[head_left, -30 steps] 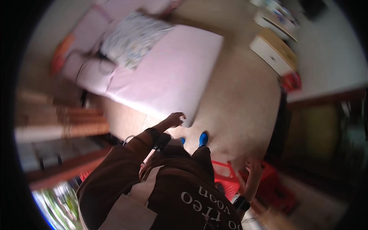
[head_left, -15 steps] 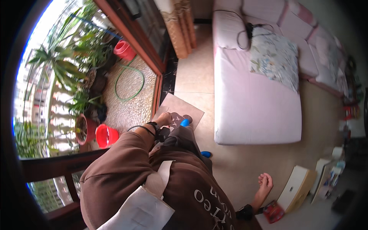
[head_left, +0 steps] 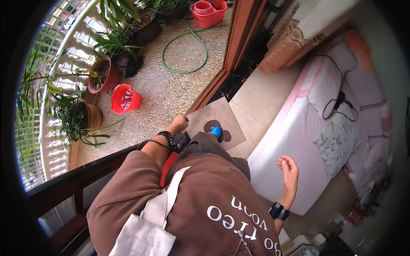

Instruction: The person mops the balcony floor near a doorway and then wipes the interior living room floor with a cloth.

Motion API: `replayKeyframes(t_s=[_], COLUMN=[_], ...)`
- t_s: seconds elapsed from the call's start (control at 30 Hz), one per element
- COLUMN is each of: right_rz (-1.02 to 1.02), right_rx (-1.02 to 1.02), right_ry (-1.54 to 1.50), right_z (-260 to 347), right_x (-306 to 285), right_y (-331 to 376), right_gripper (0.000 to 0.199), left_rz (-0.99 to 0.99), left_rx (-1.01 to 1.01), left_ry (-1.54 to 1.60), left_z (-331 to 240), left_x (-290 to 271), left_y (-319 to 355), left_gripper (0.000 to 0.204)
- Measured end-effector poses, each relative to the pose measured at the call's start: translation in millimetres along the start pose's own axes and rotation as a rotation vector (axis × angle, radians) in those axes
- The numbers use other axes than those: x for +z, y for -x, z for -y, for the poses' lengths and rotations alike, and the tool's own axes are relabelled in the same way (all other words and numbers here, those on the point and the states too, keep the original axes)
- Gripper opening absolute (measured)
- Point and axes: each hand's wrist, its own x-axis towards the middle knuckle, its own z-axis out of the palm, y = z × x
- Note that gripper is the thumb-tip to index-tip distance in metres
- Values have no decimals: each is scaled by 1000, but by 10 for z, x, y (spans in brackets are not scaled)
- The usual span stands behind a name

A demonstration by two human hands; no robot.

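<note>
My left hand [head_left: 178, 123] is closed, held in front of me above the edge of a grey doormat [head_left: 232, 123]. Its curled fingers hide whatever they may hold. A dark strap and a small black device [head_left: 179, 141] sit at that wrist, and a red piece [head_left: 169, 166] shows between the forearm and my shirt. My right hand [head_left: 289, 170] hangs in the air in front of the pink-white sofa [head_left: 285, 141], fingers loosely bent and apart, holding nothing. A black band [head_left: 278, 210] circles its wrist. On the mat rests the tip of my blue slipper [head_left: 216, 131].
A wooden sliding-door frame [head_left: 226, 64] borders the pebbled balcony floor [head_left: 149, 81]. Out there are a red basket [head_left: 126, 99], potted plants [head_left: 102, 74], a coiled green hose [head_left: 184, 70] and red buckets [head_left: 208, 15]. A curtain [head_left: 286, 47] hangs beside the door.
The view has swung toward the balcony, so the sofa appears tilted and farther right. My right hand has risen from low on the right to in front of the sofa. My left hand stays closed.
</note>
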Motion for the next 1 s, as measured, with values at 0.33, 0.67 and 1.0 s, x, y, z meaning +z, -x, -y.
replayKeyframes(t_s=[0.33,0.67,1.0], right_rz=[394,708,1018], right_rx=[-114,-342,-286], right_ry=[222,236,216], right_z=[1426,2859,3948], right_x=[1109,2637,4252], right_y=[-1704,-3482,-4543], right_gripper=[20,18,18], left_rz=[-95,-155,-196], left_rx=[-312,-370,-432], left_ry=[518,737,806], left_z=[488,907,1059], left_x=[-427,-1506,-2493], left_y=[-357,-1215,-1997], left_gripper=[28,29,24])
